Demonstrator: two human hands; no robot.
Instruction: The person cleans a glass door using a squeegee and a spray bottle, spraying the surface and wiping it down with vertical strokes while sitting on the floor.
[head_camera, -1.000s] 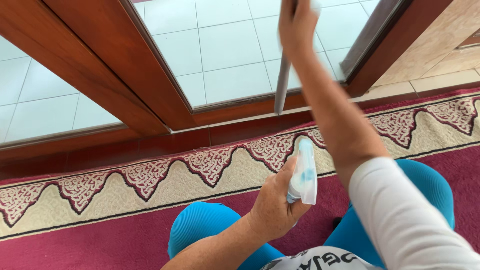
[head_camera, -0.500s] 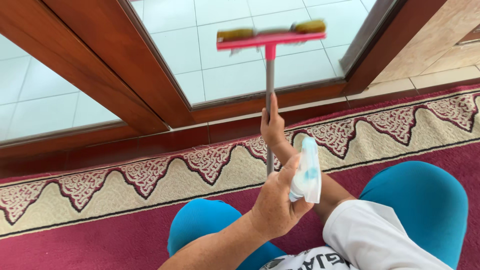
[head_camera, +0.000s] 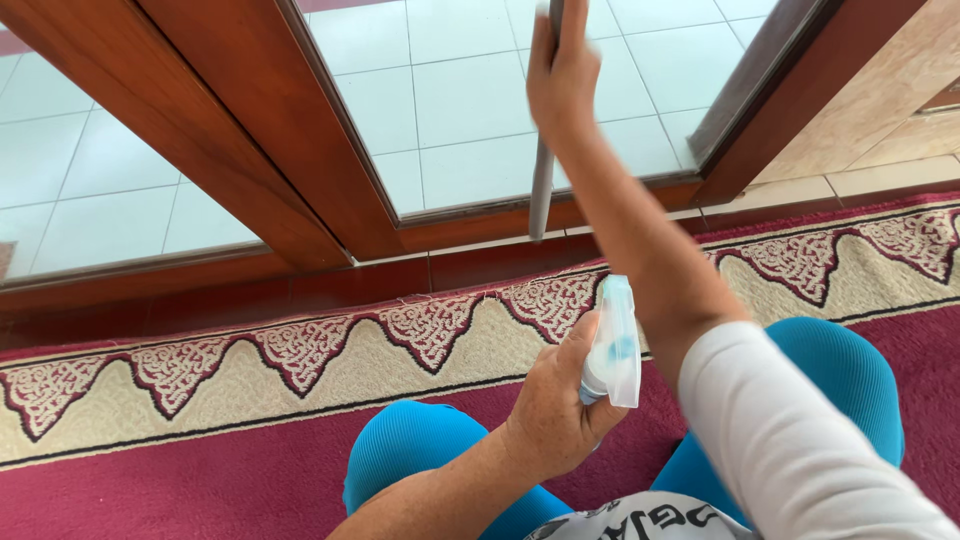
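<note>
My right hand (head_camera: 562, 72) is raised high against the glass door pane (head_camera: 480, 100) and grips the grey handle of a squeegee (head_camera: 541, 185); the squeegee's head is out of view above the frame. My left hand (head_camera: 555, 405) is low over my lap and holds a pale blue spray bottle (head_camera: 614, 345), nozzle end pointing up toward the door. My right arm in a white sleeve (head_camera: 800, 440) crosses just right of the bottle. I am kneeling, with blue-trousered knees (head_camera: 420, 460) on the carpet.
A dark wooden door frame (head_camera: 250, 140) slants between two glass panes with pale floor tiles (head_camera: 120, 190) visible beyond. Below runs a red threshold (head_camera: 300, 290), then a red carpet with a cream patterned border (head_camera: 300, 360). Beige tiles (head_camera: 890, 100) lie at right.
My right hand has gone from low near the threshold back up the glass, carrying the squeegee so its red head has left the frame. My left hand with the bottle has stayed put.
</note>
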